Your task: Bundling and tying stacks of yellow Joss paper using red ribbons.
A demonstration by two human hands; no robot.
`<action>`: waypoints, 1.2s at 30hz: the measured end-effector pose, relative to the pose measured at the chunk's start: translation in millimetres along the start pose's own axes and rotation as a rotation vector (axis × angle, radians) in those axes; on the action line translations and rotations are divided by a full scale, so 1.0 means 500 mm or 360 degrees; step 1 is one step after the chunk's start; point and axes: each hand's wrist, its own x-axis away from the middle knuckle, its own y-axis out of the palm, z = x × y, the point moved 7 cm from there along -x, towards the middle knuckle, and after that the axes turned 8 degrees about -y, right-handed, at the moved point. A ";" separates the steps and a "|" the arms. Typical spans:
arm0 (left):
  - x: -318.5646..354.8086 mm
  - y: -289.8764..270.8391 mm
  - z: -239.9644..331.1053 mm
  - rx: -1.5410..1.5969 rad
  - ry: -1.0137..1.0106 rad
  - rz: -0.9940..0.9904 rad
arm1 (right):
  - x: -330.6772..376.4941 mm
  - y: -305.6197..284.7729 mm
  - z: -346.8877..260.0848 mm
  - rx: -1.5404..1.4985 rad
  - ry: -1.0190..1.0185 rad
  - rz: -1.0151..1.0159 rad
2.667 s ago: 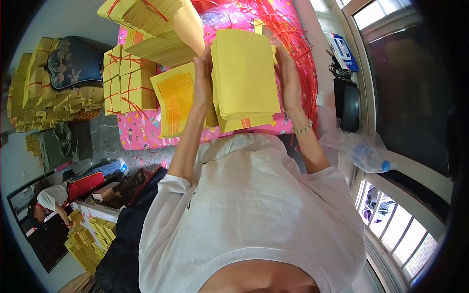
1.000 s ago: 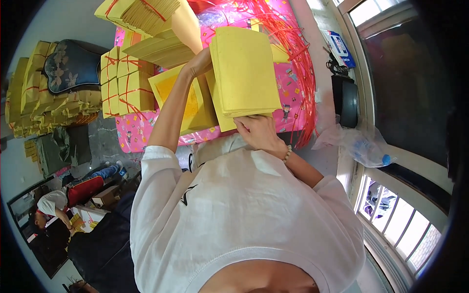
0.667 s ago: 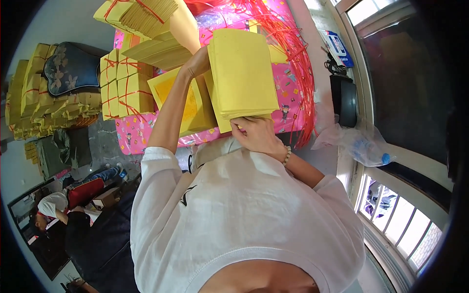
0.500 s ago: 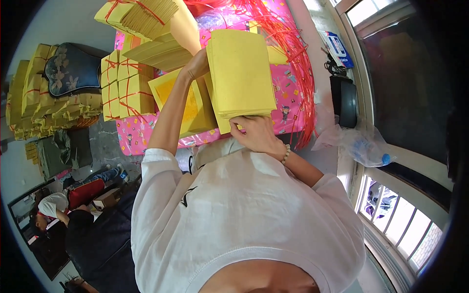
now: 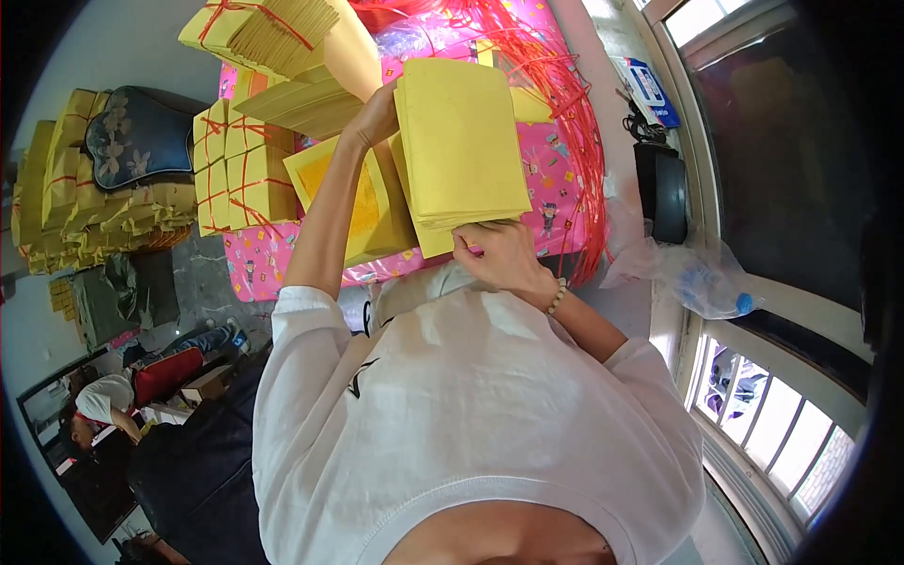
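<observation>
A thick stack of yellow paper sheets (image 5: pixel 466 141) with rounded corners is held up over the table, its layered edge facing me. My left hand (image 5: pixel 379 115) grips the stack's left side near the far corner, most of its fingers hidden behind the paper. At the near edge my right hand (image 5: pixel 504 256), with a bead bracelet at the wrist, has its fingers curled against the stack's underside. Just left of it stands a yellow block of paper (image 5: pixel 388 202) with an orange-printed face.
A pink patterned cloth (image 5: pixel 259 259) covers the table. Yellow bundles tied in red (image 5: pixel 259 179) stand on the left, and loose red strings (image 5: pixel 584 179) trail down the right. A plastic bag with a bottle (image 5: pixel 702 287) lies by the window. Another person (image 5: pixel 113 400) is at lower left.
My right hand has shifted slightly to the right along the stack's near edge. The stack has tilted a little, and my left hand keeps its grip.
</observation>
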 end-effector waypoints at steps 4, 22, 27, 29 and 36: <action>0.003 0.020 0.008 -0.0067 0.0045 -0.0003 | 0.004 -0.003 0.007 0.0039 0.0006 -0.0026; 0.015 0.003 -0.036 0.0378 0.0234 0.0193 | 0.023 -0.046 0.019 -0.0153 0.0141 0.0071; 0.079 0.013 -0.108 0.0726 0.0434 0.0329 | 0.113 -0.073 0.103 -0.0492 0.0533 0.0508; 0.112 0.013 -0.135 0.0673 0.0636 0.0563 | 0.106 -0.092 0.144 -0.0562 0.0585 0.0635; 0.264 0.078 -0.208 0.0213 0.1007 0.0664 | -0.107 -0.091 0.297 -0.1303 0.0652 0.0478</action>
